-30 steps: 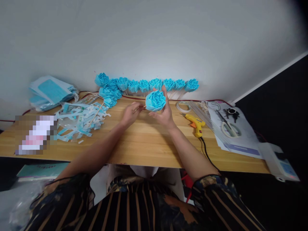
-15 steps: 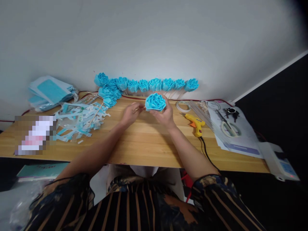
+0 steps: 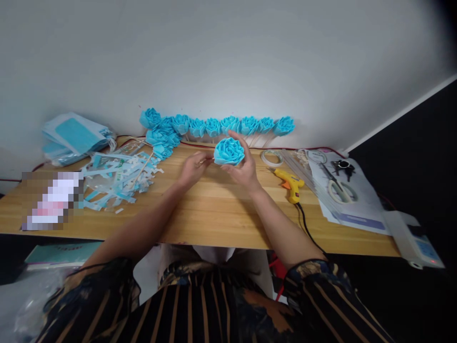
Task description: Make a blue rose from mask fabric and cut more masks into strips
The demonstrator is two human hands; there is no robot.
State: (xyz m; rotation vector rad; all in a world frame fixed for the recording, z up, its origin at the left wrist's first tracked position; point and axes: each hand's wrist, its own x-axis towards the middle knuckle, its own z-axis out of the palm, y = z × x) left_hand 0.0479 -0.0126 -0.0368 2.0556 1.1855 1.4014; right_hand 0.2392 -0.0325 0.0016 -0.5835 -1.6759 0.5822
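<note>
A blue flower (image 3: 229, 152) with layered, ruffled petals is held above the table, its bloom tilted toward me. My left hand (image 3: 195, 169) is closed in a pinch on its thin stem, just left of the bloom; most of the stem is hidden by the fingers. My right hand (image 3: 245, 166) curves around the bloom's right side, thumb at the lower edge and a finger raised behind the top. Those fingers stand apart, and whether they touch the petals is hard to tell. Behind, a row of similar blue flowers (image 3: 249, 125) on sticks leans against the wall.
Left lie blue-and-white cut strips (image 3: 123, 177), a thin stick (image 3: 144, 170) and a bag of face masks (image 3: 76, 136). Right are a tape roll (image 3: 262, 158), a yellow glue gun (image 3: 293, 185) with its cord, scissors (image 3: 333, 183), keys (image 3: 343, 165) and a power strip (image 3: 402, 228).
The flower has shifted slightly left. My right hand's fingers have loosened, with one finger lifting away from the petals. My left hand stays almost still on the stem.
</note>
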